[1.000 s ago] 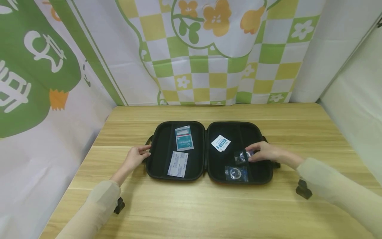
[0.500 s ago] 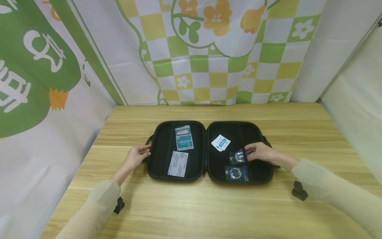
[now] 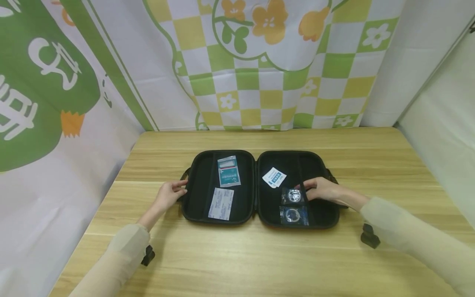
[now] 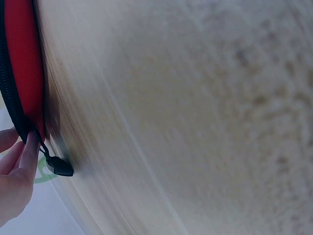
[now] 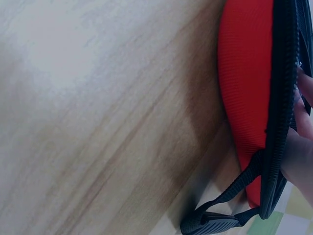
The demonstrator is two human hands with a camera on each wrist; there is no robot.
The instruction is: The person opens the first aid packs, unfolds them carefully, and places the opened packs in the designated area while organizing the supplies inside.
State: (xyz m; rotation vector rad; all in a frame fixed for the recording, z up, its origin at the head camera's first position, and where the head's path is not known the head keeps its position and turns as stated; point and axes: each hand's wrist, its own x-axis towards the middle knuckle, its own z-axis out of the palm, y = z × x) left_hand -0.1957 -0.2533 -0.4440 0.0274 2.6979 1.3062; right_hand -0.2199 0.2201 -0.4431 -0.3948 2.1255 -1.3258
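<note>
Left hand grips the left edge of the case, thumb and fingers close together on the rim. Right hand reaches into the right half, fingertips at the elastic strap and against the upper ring packet; can't tell if it pinches it or only touches.

Case lies open flat on the wood table, black inside; wrist views show a red outer shell. Upper ring packet sits in the right half by the strap, directly above the lower ring packet. Both clear, each with a round item inside. White-and-blue packet lies up and left of them, tilted.

Left half: teal packet up top, white printed packet below it. Black pull tab hangs by left hand's fingers. Black handle at right end. Patterned cloth hangs behind.
</note>
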